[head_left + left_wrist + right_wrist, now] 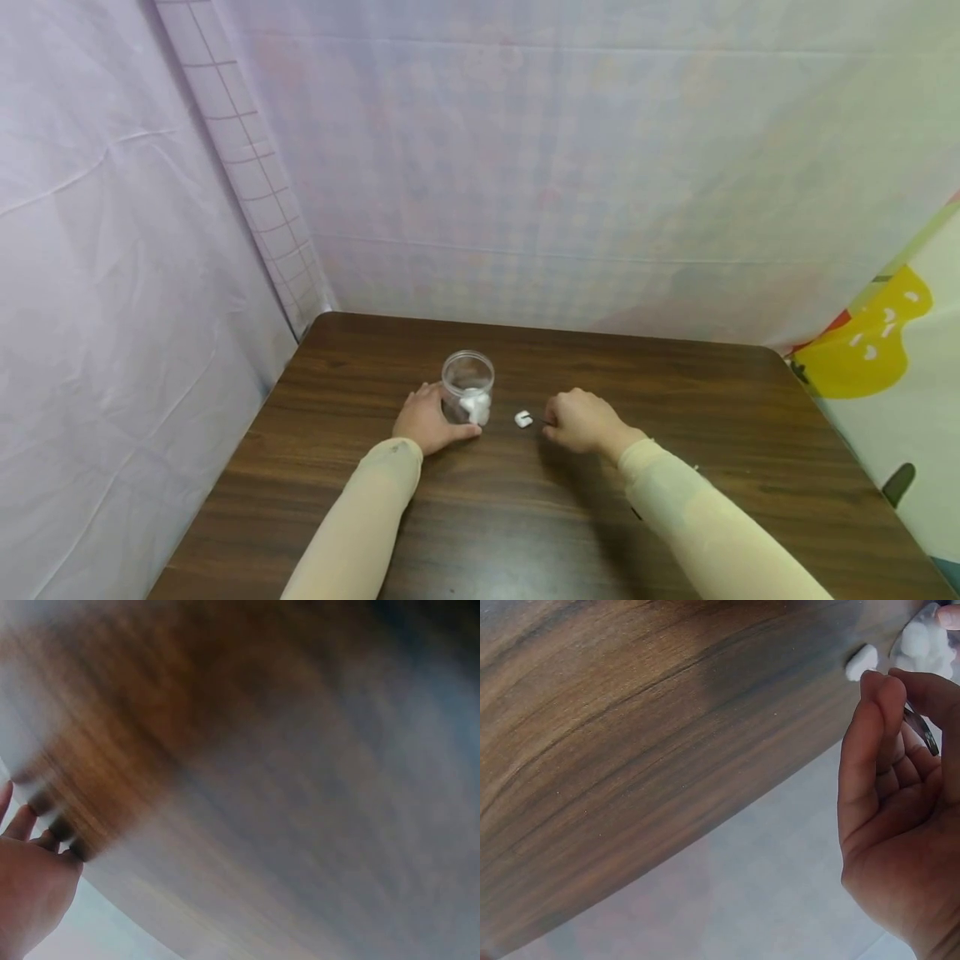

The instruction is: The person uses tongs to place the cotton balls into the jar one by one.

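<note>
A clear round jar (468, 377) stands upright on the table with white cotton balls (475, 407) inside it. My left hand (433, 422) holds the jar low down, thumb across the near side and fingers round its left. In the left wrist view only part of that hand (37, 885) shows, and the jar is out of frame. With thumb and fingertips, my right hand (585, 422) pinches dark metal tweezers (921, 729). Their tips reach a single cotton ball (522, 419) between the hand and the jar. Most of the tweezers is hidden by the fingers.
The brown wood-grain table (480, 533) carries the jar and both forearms. Behind it hangs a pale patterned curtain (540, 183), with a white cloth (112, 292) along the left. A yellow printed figure (862, 358) shows on the cloth at right.
</note>
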`<state>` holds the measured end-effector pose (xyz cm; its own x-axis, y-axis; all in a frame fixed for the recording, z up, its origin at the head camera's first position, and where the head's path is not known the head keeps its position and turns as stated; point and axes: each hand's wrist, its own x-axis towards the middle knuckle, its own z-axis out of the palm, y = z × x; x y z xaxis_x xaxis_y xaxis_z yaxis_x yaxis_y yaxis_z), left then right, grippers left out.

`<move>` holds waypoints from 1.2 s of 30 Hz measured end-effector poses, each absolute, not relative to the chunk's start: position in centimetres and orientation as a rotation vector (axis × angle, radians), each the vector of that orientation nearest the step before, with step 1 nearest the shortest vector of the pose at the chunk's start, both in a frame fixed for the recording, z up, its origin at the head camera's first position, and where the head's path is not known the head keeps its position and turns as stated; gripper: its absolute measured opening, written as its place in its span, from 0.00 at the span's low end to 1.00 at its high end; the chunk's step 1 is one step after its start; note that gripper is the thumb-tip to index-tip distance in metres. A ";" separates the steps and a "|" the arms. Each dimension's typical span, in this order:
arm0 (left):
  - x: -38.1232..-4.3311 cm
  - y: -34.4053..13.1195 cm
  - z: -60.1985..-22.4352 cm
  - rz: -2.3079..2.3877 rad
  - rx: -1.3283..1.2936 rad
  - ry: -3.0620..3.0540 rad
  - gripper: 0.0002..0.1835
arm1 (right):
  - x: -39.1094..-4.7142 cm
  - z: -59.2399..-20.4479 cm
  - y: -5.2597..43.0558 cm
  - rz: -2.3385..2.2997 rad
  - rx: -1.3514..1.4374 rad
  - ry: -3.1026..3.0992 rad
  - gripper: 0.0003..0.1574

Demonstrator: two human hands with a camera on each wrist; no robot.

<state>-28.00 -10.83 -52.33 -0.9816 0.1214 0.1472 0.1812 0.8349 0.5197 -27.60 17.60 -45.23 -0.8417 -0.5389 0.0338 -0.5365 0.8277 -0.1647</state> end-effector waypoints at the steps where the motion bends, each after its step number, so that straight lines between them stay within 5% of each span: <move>1: -28.0 -10.8 -52.3 -0.838 -0.240 -2.905 0.52 | -27.6 -45.2 17.6 -0.262 -0.880 2.993 0.18; 17: -27.9 -10.7 -52.2 -0.837 -0.232 -2.915 0.53 | -27.9 -44.5 18.5 -0.290 -0.852 3.012 0.12; 36: -27.8 -10.7 -52.1 -0.860 -0.248 -2.891 0.51 | -27.8 -37.2 14.6 -0.526 -1.048 3.128 0.09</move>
<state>-27.84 -10.74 -52.08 -0.9800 0.1233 0.1561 0.1886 0.8255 0.5319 -27.84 14.65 -37.15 -0.7852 -0.5510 0.2826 -0.6131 0.7558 -0.2298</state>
